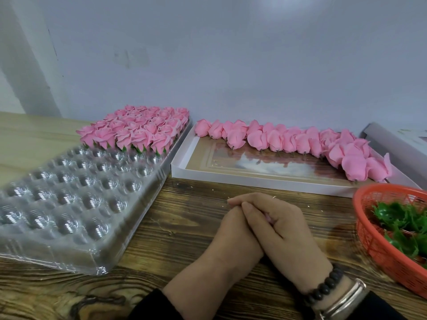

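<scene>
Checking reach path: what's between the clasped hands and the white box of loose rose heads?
Head view: just bare wooden tabletop with a few pale crumbs between the left hand, right hand and white box.

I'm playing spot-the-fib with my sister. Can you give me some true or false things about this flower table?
1. The left hand and right hand are pressed together on the wooden table. True.
2. The basket is blue. False: the basket is red, with green leafy pieces inside.
3. The clear plastic tray is full of roses. False: roses fill only its far end, and the near cups are empty.
4. Pink rose heads lie in the white box. True.
5. The right wrist wears a dark bead bracelet. True.
</scene>
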`<state>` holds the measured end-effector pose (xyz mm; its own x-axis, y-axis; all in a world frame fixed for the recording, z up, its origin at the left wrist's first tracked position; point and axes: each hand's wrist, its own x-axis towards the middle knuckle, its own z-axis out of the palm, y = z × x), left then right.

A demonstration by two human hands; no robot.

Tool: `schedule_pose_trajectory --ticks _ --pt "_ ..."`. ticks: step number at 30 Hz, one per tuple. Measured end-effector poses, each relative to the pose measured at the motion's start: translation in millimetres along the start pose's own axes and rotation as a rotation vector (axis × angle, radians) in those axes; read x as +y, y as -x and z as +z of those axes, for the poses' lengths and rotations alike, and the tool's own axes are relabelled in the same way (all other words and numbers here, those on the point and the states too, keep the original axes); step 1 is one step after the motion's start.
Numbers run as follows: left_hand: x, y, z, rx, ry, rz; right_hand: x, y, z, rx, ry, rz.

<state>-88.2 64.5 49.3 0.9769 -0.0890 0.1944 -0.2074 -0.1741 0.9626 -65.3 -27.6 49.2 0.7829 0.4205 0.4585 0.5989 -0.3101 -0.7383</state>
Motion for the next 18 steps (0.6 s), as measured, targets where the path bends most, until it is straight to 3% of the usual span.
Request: schedule_pose_trajectory --ticks 13,18 --pt "1.7 -1.6 -14.2 0.064 -0.032 0.153 6.6 -1.3 -8.7 -0.118 -0.178 0.102" --pt "-3.2 -1.9 -15.6 0.094 -0.114 0.127 1.3 -0.7 -7.8 0.057 -0.289 0.008"
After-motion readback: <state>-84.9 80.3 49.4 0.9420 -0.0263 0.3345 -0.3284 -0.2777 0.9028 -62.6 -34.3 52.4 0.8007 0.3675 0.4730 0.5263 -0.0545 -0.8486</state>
